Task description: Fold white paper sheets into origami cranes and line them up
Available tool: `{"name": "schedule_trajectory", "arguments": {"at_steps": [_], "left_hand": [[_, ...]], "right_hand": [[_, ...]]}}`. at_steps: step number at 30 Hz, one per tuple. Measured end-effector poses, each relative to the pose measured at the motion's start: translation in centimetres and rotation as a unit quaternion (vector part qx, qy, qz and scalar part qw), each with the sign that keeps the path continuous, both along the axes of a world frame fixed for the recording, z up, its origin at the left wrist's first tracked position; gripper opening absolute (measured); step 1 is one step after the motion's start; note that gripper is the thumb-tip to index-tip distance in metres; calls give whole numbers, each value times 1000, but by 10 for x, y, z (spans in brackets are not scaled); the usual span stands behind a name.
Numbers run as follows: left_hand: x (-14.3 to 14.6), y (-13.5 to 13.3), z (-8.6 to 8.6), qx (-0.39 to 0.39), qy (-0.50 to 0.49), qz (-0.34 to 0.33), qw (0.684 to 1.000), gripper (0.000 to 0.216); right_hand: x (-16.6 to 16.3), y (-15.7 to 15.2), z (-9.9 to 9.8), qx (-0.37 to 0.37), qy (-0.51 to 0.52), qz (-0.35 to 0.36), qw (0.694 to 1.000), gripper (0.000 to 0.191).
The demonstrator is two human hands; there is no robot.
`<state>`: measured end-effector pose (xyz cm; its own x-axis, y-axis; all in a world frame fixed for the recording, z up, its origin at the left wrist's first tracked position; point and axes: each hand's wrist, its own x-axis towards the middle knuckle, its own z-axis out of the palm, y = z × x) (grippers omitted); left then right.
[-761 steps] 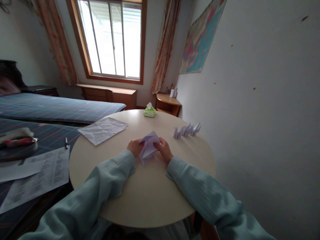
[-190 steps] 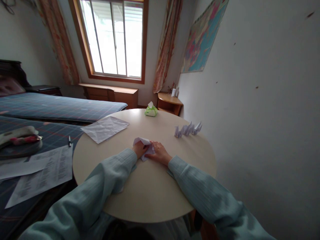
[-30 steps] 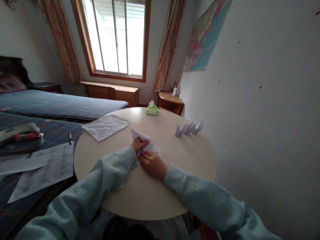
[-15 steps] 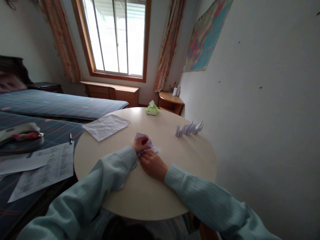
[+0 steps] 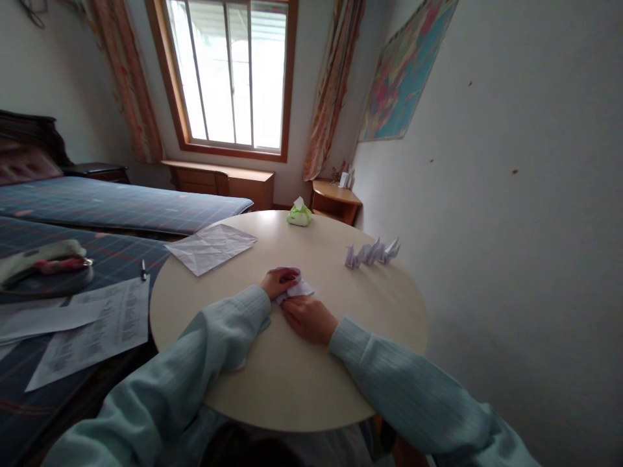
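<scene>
A small sheet of white paper (image 5: 304, 287) lies on the round table, partly folded over and largely covered by my hands. My left hand (image 5: 278, 283) is closed on its left side, with the thumb and fingers pinching a curled-up part. My right hand (image 5: 311, 318) rests on the near edge of the same paper, fingers pressed together over it. To the right stands a row of several folded paper figures (image 5: 372, 253). At the back left of the table lies a larger creased sheet (image 5: 213, 246).
The round table (image 5: 292, 395) holds a green tissue pack (image 5: 299, 214) at its far edge. To the left, printed pages (image 5: 104, 331), a pen (image 5: 143, 270) and a bag-like item (image 5: 46, 263) lie on a plaid bed (image 5: 121, 198). A wall rises on the right.
The upright paper flap by my left hand has been bent over and curls under the fingers. My right hand stays at the paper's near edge. The view has shifted slightly.
</scene>
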<state>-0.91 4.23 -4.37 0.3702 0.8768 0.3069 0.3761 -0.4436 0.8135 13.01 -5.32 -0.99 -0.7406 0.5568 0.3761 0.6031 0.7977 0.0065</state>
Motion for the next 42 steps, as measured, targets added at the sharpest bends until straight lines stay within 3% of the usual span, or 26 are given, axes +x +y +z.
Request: {"name": "schedule_trajectory", "arguments": {"at_steps": [3,13,33,39,42], "left_hand": [[0,-2,2,10,14,-15,1000,38],[10,-10,12,57,104,88,989,11],[29,-24,27,124,257,96,954,17],[26,-22,25,128,222,89,962,19],[24,-20,21,90,178,101,975,22]], "right_hand": [[15,7,0,-5,16,14,1000,16],[27,8,-9,25,38,64,997,22],[32,2,-7,39,50,66,996,20],[31,3,-7,28,46,54,997,21],[31,4,-8,21,49,54,997,21]]}}
